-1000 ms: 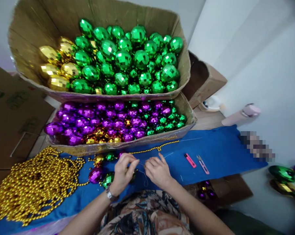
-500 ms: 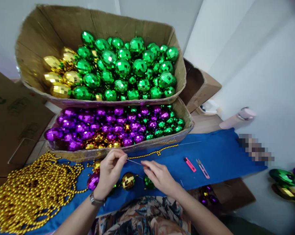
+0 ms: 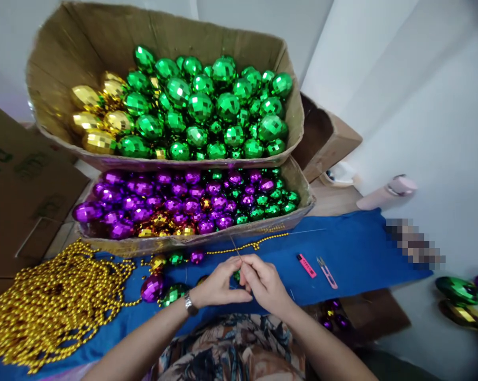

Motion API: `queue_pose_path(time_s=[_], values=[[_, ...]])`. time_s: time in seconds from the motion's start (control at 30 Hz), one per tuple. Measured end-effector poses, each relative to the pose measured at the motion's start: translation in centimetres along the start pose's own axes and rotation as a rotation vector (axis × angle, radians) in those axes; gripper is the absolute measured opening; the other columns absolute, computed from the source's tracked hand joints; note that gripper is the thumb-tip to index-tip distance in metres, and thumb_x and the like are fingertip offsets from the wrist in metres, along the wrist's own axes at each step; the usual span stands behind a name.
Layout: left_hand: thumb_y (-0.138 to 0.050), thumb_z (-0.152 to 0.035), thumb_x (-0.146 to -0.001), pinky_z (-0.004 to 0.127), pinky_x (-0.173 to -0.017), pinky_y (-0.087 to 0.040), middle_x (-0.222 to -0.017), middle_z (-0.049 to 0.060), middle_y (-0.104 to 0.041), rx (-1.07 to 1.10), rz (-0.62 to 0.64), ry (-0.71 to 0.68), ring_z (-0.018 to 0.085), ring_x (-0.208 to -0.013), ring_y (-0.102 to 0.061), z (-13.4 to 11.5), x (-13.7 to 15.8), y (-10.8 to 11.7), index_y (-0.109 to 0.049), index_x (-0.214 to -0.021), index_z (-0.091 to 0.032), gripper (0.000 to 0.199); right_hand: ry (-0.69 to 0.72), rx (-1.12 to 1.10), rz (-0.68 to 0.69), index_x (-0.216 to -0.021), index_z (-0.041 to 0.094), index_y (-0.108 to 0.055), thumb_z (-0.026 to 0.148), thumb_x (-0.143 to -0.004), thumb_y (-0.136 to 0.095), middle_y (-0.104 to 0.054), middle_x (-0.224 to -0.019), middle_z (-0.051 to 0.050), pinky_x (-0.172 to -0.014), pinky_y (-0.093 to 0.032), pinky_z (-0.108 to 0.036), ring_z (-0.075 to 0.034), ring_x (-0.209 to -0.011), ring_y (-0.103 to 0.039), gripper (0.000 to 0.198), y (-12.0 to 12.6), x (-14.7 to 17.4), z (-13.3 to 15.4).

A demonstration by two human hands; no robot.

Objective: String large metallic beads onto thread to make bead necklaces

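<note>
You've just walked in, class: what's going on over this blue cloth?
A person's left hand and right hand meet, a thin strand rising from between them; which grip holds it is unclear. Beneath is blue cloth bearing a gold bead string, a gold bead pile and pink snips. Boxes of baubles stand beyond.

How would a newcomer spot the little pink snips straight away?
Find the blue cloth in front of the cardboard box of mostly purple balls. On it, right of the person's right hand, lie two pink tools; the snips are the one farther right. Unlike the cutter beside them, with its black end, they have a pair of slim metal blades.
</note>
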State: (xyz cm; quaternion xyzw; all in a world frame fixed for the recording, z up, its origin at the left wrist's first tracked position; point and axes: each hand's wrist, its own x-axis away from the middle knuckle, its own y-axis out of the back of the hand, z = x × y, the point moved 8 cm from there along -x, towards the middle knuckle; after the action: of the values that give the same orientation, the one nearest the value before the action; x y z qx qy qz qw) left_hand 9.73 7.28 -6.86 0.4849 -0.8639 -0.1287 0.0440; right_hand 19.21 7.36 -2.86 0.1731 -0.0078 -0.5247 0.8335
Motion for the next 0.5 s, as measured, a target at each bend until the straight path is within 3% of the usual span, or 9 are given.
queue_pose_path(time_s=[0.1, 0.17, 0.27, 0.37, 0.5], values=[[-0.073, -0.053, -0.067, 0.038, -0.09, -0.043, -0.095, 0.008, -0.065, -0.152, 0.09, -0.077, 0.026, -0.097, -0.057, 1.2, -0.4, -2.9, -0.062, -0.079, -0.019, 0.038, 0.009, -0.022, -0.024, -0.101, 0.019, -0.056, 0.03, -0.099, -0.04, -0.054, -0.062, 0.004, -0.059, -0.046, -0.021, -0.008, -0.054, -0.054, 0.02, 0.9, 0.3, 0.7], [-0.073, -0.056, -0.066, 0.043, -0.099, -0.037, -0.107, 0.009, -0.064, -0.27, 0.125, -0.115, 0.029, -0.11, -0.053, 2.2, -0.4, -4.4, -0.063, -0.086, -0.02, 0.042, -0.023, -0.074, -0.061, -0.101, 0.02, -0.056, 0.031, -0.099, -0.04, -0.051, -0.058, 0.005, -0.06, -0.046, -0.022, -0.009, -0.054, -0.053, 0.02, 1.7, 0.8, 0.6], [-0.064, -0.049, -0.08, 0.047, -0.105, -0.029, -0.113, 0.01, -0.063, -0.478, 0.12, -0.064, 0.03, -0.119, -0.048, 4.1, 0.0, -5.5, -0.063, -0.1, -0.023, 0.033, -0.052, -0.164, -0.138, -0.101, 0.02, -0.056, 0.031, -0.099, -0.042, -0.05, -0.058, 0.005, -0.056, -0.044, -0.022, -0.008, -0.052, -0.051, 0.018, 3.2, 1.3, 0.3], [-0.059, -0.044, -0.084, 0.046, -0.101, -0.034, -0.105, 0.01, -0.063, -0.647, 0.111, 0.007, 0.028, -0.11, -0.053, 5.3, 0.9, -5.7, -0.062, -0.106, -0.021, 0.032, -0.021, -0.265, -0.349, -0.099, 0.02, -0.056, 0.03, -0.097, -0.047, -0.047, -0.06, 0.005, -0.051, -0.041, -0.022, -0.008, -0.052, -0.049, 0.014, 6.5, 1.5, 0.5], [-0.049, -0.049, -0.088, 0.035, -0.076, -0.047, -0.093, 0.009, -0.061, -0.821, 0.051, 0.14, 0.024, -0.087, -0.058, 6.1, 2.5, -4.6, -0.062, -0.095, -0.017, 0.035, 0.082, -0.307, -0.721, -0.092, 0.019, -0.058, 0.03, -0.092, -0.057, -0.042, -0.059, 0.005, -0.047, -0.039, -0.022, -0.007, -0.051, -0.042, 0.012, 12.5, 1.5, 1.0]])
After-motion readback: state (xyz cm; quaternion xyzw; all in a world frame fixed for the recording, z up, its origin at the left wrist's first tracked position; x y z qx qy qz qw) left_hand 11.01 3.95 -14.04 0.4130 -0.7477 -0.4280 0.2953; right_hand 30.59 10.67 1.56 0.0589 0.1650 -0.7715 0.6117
